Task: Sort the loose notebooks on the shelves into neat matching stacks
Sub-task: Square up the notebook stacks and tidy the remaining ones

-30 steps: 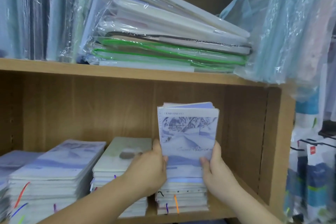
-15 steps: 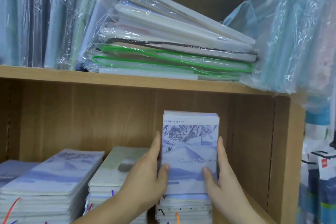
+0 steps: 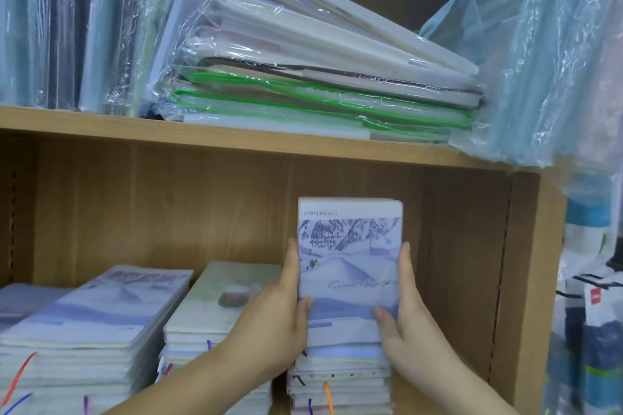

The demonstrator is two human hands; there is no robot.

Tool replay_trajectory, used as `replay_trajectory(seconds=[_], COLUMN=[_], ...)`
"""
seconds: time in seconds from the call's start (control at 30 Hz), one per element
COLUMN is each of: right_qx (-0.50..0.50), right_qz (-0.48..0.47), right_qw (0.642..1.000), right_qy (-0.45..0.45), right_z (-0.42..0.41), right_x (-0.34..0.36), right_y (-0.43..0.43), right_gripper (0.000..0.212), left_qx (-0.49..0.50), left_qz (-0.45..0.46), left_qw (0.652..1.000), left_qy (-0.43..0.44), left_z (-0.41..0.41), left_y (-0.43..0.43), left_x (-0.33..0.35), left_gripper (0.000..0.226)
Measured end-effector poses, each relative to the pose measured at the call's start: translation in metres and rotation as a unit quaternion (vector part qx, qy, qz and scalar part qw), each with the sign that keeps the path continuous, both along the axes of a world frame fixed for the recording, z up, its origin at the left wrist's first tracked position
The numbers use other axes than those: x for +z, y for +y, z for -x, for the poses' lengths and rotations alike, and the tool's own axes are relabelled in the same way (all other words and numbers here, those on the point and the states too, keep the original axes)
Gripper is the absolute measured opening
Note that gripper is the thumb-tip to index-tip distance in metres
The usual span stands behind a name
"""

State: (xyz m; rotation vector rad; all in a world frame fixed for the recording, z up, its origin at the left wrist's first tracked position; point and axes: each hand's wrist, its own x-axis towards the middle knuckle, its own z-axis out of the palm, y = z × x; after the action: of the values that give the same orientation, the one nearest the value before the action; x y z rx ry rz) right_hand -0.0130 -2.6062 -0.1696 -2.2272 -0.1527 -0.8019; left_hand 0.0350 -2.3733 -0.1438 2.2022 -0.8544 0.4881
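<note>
Notebook bundle [image 3: 350,256]: several thin soft-cover books squared together, standing upright on a short edge, cover facing out. Print is pale blue-lilac snowy mountains with a cursive line across the middle; the upper right corner is rounded. Its lower edge sits at the top of the right-end stack [image 3: 340,381], towards the right end of the lower shelf; the contact line is blurred.

Left hand [image 3: 269,323] grips the bundle's left edge, thumb on the front cover, forefinger laid straight up the side. Right hand [image 3: 409,323] mirrors it on the right edge, thumb pressed low on the cover. The bundle is clamped between the two.

Right-end stack: lies flat, cream page edges, slightly ragged. An orange ribbon marker [image 3: 327,396] and purple ones hang at its front. Middle stack [image 3: 222,300], matt pale green cover with a grey stone motif, is just to the left, partly behind the left wrist. Left stack [image 3: 101,310] bears the same snowy print, glossy, with red and blue ribbons at the front.

Open room: bare wood-grain back panel [image 3: 168,212] above all stacks, up to the upper shelf board [image 3: 236,141]; a gap between the right-end stack and the side panel [image 3: 532,280].

Upper shelf: slumped wrapped pile [image 3: 320,77] in crinkled clear film, green-edged folders low in it; upright wrapped sheets [image 3: 60,27] at the left end; plastic bags [image 3: 546,61] overhang the right corner
</note>
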Motion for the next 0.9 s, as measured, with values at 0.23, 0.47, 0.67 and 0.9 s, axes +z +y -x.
replay_trajectory(seconds=[0.23,0.47,0.67,0.9], right_qx=[0.01,0.032,0.009,-0.066], right_qz=[-0.045,-0.045,-0.092,-0.069], right_qw=[0.999,0.998,0.994,0.979], right_qy=[0.012,0.022,0.052,0.181], right_z=[0.007,0.013,0.05,0.125], right_x=[-0.018,-0.017,0.019,0.01], right_y=[0.001,0.012,-0.008,-0.07], right_gripper=[0.082,0.091,0.076,0.063], left_qx=[0.077,0.106,-0.07,-0.149], left_qz=[-0.148,-0.221,-0.02,0.034], left_qw=[0.984,0.967,0.996,0.982], left_qy=[-0.058,-0.064,0.042,0.112], left_z=[0.004,0.009,0.04,0.089], left_y=[0.001,-0.002,-0.007,-0.074], left_x=[-0.005,-0.003,0.024,-0.008], left_gripper=[0.055,0.081,0.075,0.036])
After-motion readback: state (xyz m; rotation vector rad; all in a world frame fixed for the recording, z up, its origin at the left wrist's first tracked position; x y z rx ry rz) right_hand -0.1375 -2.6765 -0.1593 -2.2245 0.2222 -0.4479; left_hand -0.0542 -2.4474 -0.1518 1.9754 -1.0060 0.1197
